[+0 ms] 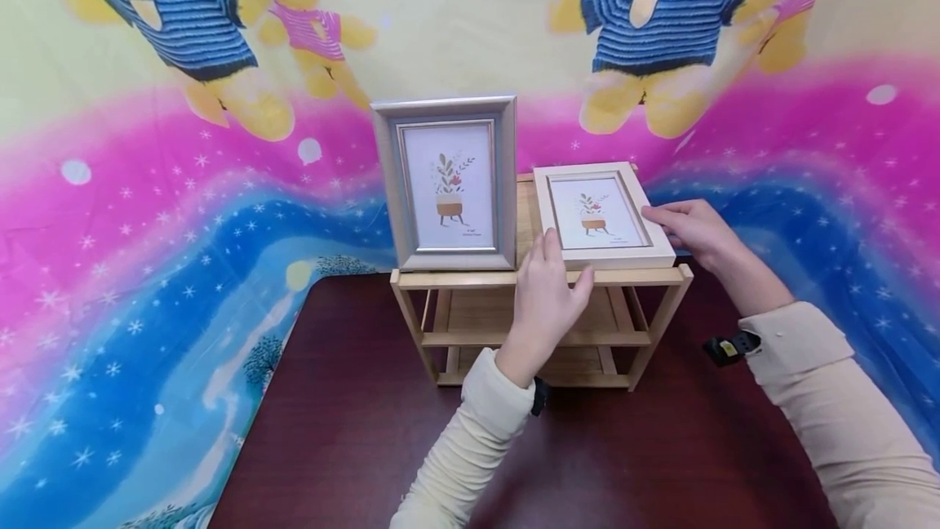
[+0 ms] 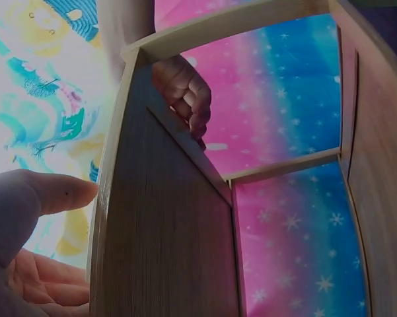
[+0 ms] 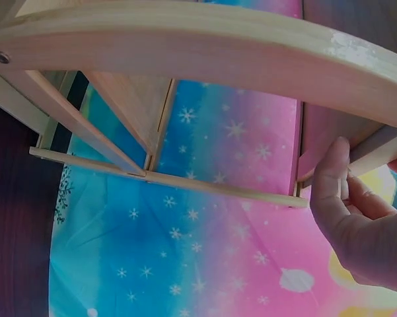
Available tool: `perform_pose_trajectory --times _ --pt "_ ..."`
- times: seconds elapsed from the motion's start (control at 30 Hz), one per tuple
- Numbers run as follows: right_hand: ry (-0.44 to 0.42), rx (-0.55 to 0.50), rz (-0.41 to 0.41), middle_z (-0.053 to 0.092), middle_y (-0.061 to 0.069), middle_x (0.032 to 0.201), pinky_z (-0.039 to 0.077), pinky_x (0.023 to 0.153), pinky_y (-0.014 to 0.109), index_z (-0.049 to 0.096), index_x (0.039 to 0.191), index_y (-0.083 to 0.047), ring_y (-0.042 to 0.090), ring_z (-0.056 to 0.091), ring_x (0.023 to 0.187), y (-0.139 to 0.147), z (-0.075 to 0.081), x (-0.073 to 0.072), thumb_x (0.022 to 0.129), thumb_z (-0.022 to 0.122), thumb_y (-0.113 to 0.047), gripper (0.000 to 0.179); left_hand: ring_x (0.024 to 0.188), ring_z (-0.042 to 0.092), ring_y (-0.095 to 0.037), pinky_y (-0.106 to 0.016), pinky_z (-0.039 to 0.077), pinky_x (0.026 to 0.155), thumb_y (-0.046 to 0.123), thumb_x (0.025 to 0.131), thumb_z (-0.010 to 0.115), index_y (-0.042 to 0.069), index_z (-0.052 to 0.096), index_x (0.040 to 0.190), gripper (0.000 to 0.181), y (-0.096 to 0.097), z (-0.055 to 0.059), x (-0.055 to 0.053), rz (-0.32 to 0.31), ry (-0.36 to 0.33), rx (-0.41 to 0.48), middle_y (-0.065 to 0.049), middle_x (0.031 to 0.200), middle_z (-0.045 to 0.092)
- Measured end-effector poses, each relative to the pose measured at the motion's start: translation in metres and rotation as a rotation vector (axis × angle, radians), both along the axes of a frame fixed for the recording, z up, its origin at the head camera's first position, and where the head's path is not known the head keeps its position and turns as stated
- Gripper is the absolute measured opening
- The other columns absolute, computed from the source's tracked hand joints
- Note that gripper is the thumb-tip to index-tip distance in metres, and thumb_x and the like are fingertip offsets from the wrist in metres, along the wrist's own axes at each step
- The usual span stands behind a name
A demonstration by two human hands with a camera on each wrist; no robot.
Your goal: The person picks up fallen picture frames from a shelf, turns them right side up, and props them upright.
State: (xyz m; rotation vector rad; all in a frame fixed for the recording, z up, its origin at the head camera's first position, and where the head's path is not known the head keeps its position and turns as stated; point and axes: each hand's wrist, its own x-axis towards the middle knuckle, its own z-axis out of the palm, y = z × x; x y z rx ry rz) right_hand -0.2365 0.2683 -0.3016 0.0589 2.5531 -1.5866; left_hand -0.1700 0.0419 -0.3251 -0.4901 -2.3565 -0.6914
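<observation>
A cream picture frame (image 1: 605, 255) with a potted-plant print lies tilted back on the right part of a small wooden shelf's (image 1: 455, 277) top. At its right edge my right hand (image 1: 698, 231) pinches the frame between thumb and fingers; the right wrist view shows those fingers (image 3: 333, 185) bent at the frame's side. My left hand (image 1: 547, 296) is by the frame's lower left corner, fingers extended. In the left wrist view the left thumb (image 2: 63, 191) reaches the shelf's front rail. A larger silver-grey picture frame (image 1: 507, 186) stands upright on the left half of the top.
The wooden shelf has lower tiers (image 1: 536, 339) and stands on a dark red-brown table (image 1: 352, 431). Close behind hangs a bright cloth (image 1: 470, 39) printed with bears and snowflakes. The table's left edge slants beside the cloth.
</observation>
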Motion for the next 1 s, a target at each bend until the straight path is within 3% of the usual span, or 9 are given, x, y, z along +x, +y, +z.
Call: perform_pose_trajectory --times 0.1,0.33,0.5,0.7,1.0 --pt "-0.001 -0.003 0.005 0.038 0.027 0.131 0.048 0.074 0.019 0.029 0.136 0.012 -0.006 0.054 0.075 0.001 -0.001 0.0 0.086 0.049 -0.053 0.084 0.097 0.06 -0.03 -0.035 0.05 0.079 0.032 0.082 0.065 -0.01 0.049 0.12 0.06 0.0 0.003 -0.003 0.013 -0.028 -0.032 -0.024 0.115 0.057" --pt "0.056 -0.047 -0.032 0.043 0.025 0.125 0.048 0.069 0.014 0.032 0.134 0.013 -0.008 0.056 0.074 0.002 -0.006 0.003 0.086 0.05 -0.049 0.08 0.097 0.06 -0.031 -0.036 0.051 0.079 0.034 0.084 0.062 -0.009 0.049 0.123 0.059 0.002 0.005 -0.005 0.018 -0.058 -0.047 -0.024 0.116 0.056" --pt "0.115 -0.095 -0.075 0.054 0.007 0.108 0.049 0.07 0.016 0.035 0.132 0.013 -0.007 0.057 0.075 0.002 -0.007 0.005 0.085 0.053 -0.047 0.078 0.098 0.059 -0.03 -0.036 0.05 0.081 0.032 0.081 0.066 -0.009 0.044 0.125 0.064 0.001 0.003 -0.006 0.003 -0.053 0.006 -0.021 0.117 0.056" --pt "0.172 -0.152 -0.105 0.051 0.001 0.107 0.047 0.072 0.013 0.036 0.133 0.012 -0.009 0.056 0.079 0.001 -0.006 0.009 0.085 0.054 -0.045 0.076 0.105 0.055 -0.029 -0.036 0.047 0.087 0.029 0.077 0.071 -0.009 0.04 0.128 0.07 0.0 0.004 -0.008 -0.041 -0.077 0.095 -0.02 0.12 0.053" --pt "0.28 -0.236 -0.134 0.054 -0.019 0.089 0.047 0.069 0.011 0.039 0.13 0.013 -0.008 0.056 0.08 0.001 -0.006 0.016 0.085 0.058 -0.037 0.07 0.107 0.053 -0.033 -0.04 0.045 0.088 0.03 0.075 0.071 -0.01 0.032 0.133 0.08 -0.005 0.01 -0.01 -0.09 -0.24 0.138 -0.022 0.123 0.05"
